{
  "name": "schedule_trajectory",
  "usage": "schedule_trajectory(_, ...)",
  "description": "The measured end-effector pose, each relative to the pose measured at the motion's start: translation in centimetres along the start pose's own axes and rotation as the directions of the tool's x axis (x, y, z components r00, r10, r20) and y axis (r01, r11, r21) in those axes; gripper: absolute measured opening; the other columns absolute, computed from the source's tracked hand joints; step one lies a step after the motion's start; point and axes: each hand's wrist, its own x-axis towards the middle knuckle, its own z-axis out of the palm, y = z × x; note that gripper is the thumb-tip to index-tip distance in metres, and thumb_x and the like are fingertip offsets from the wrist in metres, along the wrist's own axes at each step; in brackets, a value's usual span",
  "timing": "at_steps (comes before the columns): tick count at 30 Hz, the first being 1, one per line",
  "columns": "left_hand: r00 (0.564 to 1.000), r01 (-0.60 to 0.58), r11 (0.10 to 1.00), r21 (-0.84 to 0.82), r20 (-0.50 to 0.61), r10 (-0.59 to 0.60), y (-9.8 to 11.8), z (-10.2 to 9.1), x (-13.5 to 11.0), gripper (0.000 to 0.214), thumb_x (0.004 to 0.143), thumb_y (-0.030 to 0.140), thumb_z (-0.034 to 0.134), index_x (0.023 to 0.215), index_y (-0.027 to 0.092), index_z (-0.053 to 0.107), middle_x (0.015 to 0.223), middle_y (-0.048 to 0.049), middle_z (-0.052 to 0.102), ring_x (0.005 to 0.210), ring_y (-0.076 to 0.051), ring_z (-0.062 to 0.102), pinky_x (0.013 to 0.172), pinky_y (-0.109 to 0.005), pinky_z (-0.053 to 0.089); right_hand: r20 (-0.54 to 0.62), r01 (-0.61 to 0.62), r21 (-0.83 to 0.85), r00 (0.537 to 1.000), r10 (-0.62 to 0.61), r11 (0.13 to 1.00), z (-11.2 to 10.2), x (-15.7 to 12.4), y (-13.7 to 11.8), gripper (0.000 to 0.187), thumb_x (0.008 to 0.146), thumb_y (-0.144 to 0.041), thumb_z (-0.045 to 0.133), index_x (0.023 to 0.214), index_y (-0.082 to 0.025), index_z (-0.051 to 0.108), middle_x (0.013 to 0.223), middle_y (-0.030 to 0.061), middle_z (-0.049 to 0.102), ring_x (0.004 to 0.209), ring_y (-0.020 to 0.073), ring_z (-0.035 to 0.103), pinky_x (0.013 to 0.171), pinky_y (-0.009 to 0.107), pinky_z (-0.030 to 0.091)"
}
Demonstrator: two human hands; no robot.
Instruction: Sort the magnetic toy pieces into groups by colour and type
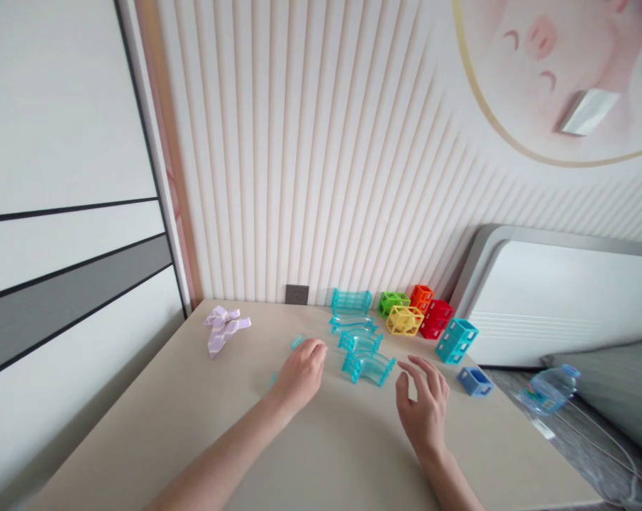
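Translucent teal curved pieces stand in a loose column on a beige tabletop, running from the wall toward the person's hands. The left hand sits just beside them, knuckles up and fingers curled narrow, low over the tabletop; whether anything is caught beneath the fingers cannot be told from this angle. A small teal piece lies just past its fingertips, and a teal sliver shows at the hand's near side, partly hidden. The right hand is spread wide and holds nothing, its fingers fanned just beside the lowest curved piece. Farther right, a small blue cage block sits near the table edge, and a teal cage stack stands beyond it. Against the wall, a green cage block, a yellow cage block, an orange cage block and a red cage block huddle close together, the yellow one tilted. A lilac folded toy lies well apart at the left of the tabletop. A square wall socket sits just above the table's back edge, set in ribbed cream wall panelling. Past the right edge, a clear plastic bottle lies lower down, beside a white padded panel.
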Motion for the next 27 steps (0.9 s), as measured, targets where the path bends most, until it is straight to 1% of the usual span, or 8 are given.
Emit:
schedule_trajectory(3, 0.996, 0.038, 0.999, 0.027, 0.077, -0.040, -4.9, -2.6, -0.1, 0.043, 0.090, 0.000, 0.042, 0.114, 0.024, 0.068, 0.114, -0.0063, 0.071, 0.111, -0.021, 0.066, 0.102, -0.037, 0.053, 0.112, 0.225, 0.147, 0.964, -0.242, 0.963, 0.8, -0.4, -4.0, 0.020, 0.093, -0.020, 0.051, 0.096, -0.026, 0.070, 0.109, 0.0100, 0.070, 0.113, 0.0297, 0.062, 0.098, 0.050, 0.046)
schedule_trajectory(6, 0.991, 0.050, 0.997, 0.064, 0.122, -0.058, -8.4, -3.5, -0.6, 0.050, 0.084, -0.004, 0.044, 0.115, 0.026, 0.070, 0.121, -0.0045, 0.071, 0.118, -0.021, 0.064, 0.106, -0.038, 0.051, 0.251, 0.346, 0.339, 0.863, -0.438, 0.875, 2.8, -0.7, -8.8, 0.026, 0.091, -0.009, 0.050, 0.102, -0.025, 0.068, 0.107, 0.0084, 0.071, 0.108, 0.0258, 0.063, 0.092, 0.043, 0.048)
schedule_trajectory(8, 0.990, 0.054, 0.996, 0.072, 0.127, -0.063, -9.4, -3.3, -1.1, 0.048, 0.084, -0.002, 0.048, 0.116, 0.026, 0.071, 0.123, -0.0045, 0.072, 0.118, -0.020, 0.065, 0.107, -0.038, 0.050, 0.329, 0.379, 0.438, 0.777, -0.537, 0.816, 4.6, -0.4, -11.7, 0.027, 0.090, -0.008, 0.050, 0.104, -0.024, 0.067, 0.103, 0.0077, 0.071, 0.101, 0.0237, 0.063, 0.087, 0.039, 0.049)
schedule_trajectory(10, 0.991, 0.035, 0.997, 0.065, 0.129, -0.043, -9.7, -2.8, -1.5, 0.045, 0.086, 0.002, 0.052, 0.120, 0.026, 0.070, 0.126, -0.0046, 0.071, 0.120, -0.020, 0.064, 0.109, -0.037, 0.049, 0.377, 0.447, 0.507, 0.655, -0.655, 0.737, 6.5, 0.1, -13.9, 0.024, 0.092, -0.011, 0.052, 0.105, -0.024, 0.067, 0.103, 0.0078, 0.071, 0.098, 0.0232, 0.063, 0.086, 0.038, 0.050)
schedule_trajectory(13, 0.989, -0.007, 0.999, 0.044, 0.148, 0.001, -9.8, -2.0, -1.8, 0.043, 0.088, 0.009, 0.058, 0.125, 0.028, 0.069, 0.134, -0.0039, 0.069, 0.126, -0.020, 0.061, 0.111, -0.035, 0.047, 0.422, 0.499, 0.559, 0.516, -0.745, 0.662, 8.8, 0.5, -15.3, 0.017, 0.095, -0.023, 0.057, 0.108, -0.024, 0.067, 0.109, 0.0080, 0.071, 0.101, 0.0239, 0.063, 0.091, 0.040, 0.050)
schedule_trajectory(16, 0.984, -0.016, 0.999, 0.043, 0.180, 0.008, -10.1, -1.7, -1.9, 0.036, 0.089, 0.014, 0.060, 0.120, 0.029, 0.072, 0.133, -0.0024, 0.070, 0.126, -0.020, 0.061, 0.112, -0.038, 0.046, 0.471, 0.441, 0.574, 0.511, -0.719, 0.690, 9.6, 0.3, -15.1, 0.023, 0.094, -0.036, 0.065, 0.114, -0.024, 0.067, 0.118, 0.0085, 0.069, 0.110, 0.0257, 0.061, 0.099, 0.042, 0.048)
schedule_trajectory(20, 0.983, -0.041, 0.998, 0.037, 0.178, 0.034, -10.1, -1.9, -2.2, 0.028, 0.088, 0.013, 0.064, 0.108, 0.028, 0.075, 0.131, -0.0027, 0.071, 0.127, -0.021, 0.060, 0.112, -0.040, 0.046, 0.579, 0.304, 0.569, 0.512, -0.634, 0.764, 8.4, -0.1, -13.8, 0.042, 0.091, -0.051, 0.068, 0.125, -0.026, 0.065, 0.138, 0.0108, 0.061, 0.124, 0.0285, 0.057, 0.105, 0.045, 0.046)
schedule_trajectory(27, 0.988, 0.006, 0.999, 0.044, 0.155, -0.013, -9.5, -2.1, -2.7, 0.029, 0.088, 0.009, 0.058, 0.105, 0.026, 0.073, 0.130, -0.0059, 0.068, 0.126, -0.024, 0.059, 0.111, -0.042, 0.046, 0.699, 0.129, 0.540, 0.483, -0.528, 0.832, 7.7, -0.2, -13.4, 0.049, 0.086, -0.030, 0.075, 0.133, -0.028, 0.062, 0.141, 0.0087, 0.061, 0.131, 0.0293, 0.056, 0.110, 0.046, 0.044)
